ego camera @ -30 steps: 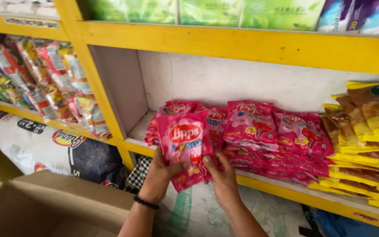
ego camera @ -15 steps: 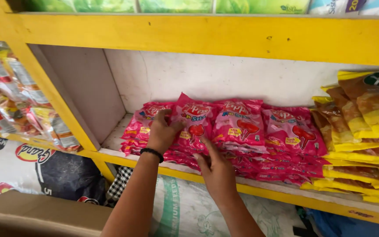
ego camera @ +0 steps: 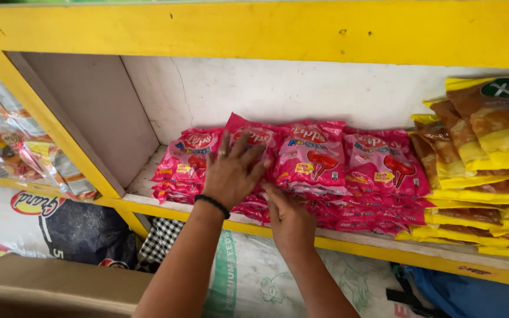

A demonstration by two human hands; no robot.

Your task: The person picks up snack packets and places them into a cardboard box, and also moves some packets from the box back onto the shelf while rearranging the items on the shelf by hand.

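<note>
While both hands press on it, a pink candy packet (ego camera: 253, 141) lies atop the pink stacks on the yellow shelf (ego camera: 349, 242).
The left hand (ego camera: 232, 174) lies flat on it, fingers spread; the right hand (ego camera: 290, 217) presses its near edge, fingers together. Yellow-brown packets (ego camera: 490, 153) sit to the right.

Four stacks of pink candy packets (ego camera: 310, 159); two hands (ego camera: 231, 174).

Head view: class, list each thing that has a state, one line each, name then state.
left hand: open, palm flat on the pink packets
right hand: fingers tucked into the stack's front edge
pink packets: sealed, stacked flat on shelf
yellow-brown packets: sealed, piled overlapping
yellow shelf: partly stocked
</note>
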